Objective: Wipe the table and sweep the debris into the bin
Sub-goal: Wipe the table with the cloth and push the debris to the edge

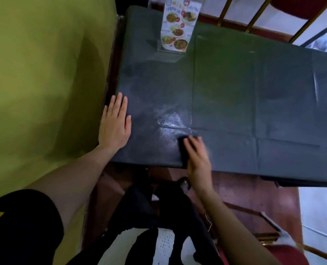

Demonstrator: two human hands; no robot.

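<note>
Two hands on a dark table, one pressing a cloth.

The table (235, 88) is long, with a smooth dark cover that has creases and a shiny wet patch. The left hand (115, 123) lies flat near the left edge, fingers straight and together. The right hand (198, 157) presses a small dark cloth (183, 143) near the front edge, fingers spread over it; the hand is blurry. A stiff menu card (178, 25) stands at the far end beside a green wall (44, 73).

Table (235, 88) cover: dark plastic sheet, creased, wet-glossy patch near front edge. Menu card (176, 25): glossy printed paper in clear acrylic stand. Chair frames (254, 20): shiny brass-coloured metal. Wall (34, 73): matt green.
</note>
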